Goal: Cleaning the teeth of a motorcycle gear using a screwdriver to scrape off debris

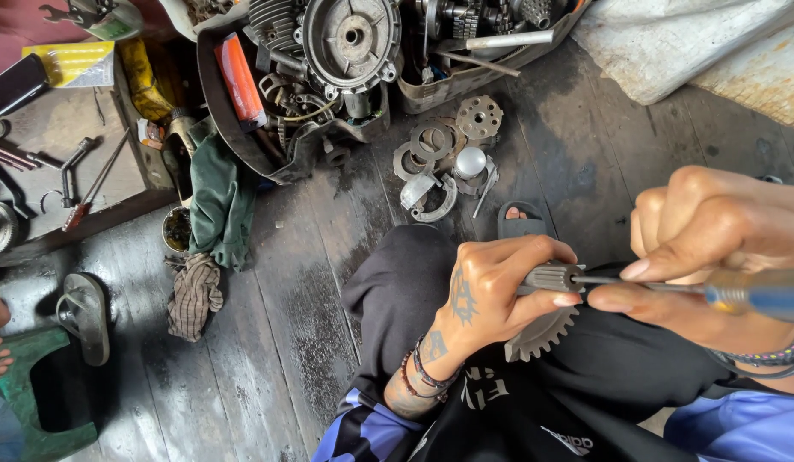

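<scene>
Your left hand point(487, 295) has its fingers curled tight around one grey metal splined shaft with a toothed gear wheel point(544, 325), held over your lap. Your right hand point(701, 248) is closed in a fist on one blue-handled screwdriver point(739, 291), its tip at the shaft end. One dark sandal point(85, 315) lies on the black plank floor point(269, 342) at left

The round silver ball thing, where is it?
In the head view, the silver dome lies on the dark floor, upper middle, among flat metal rings, below the engine casing.
</scene>
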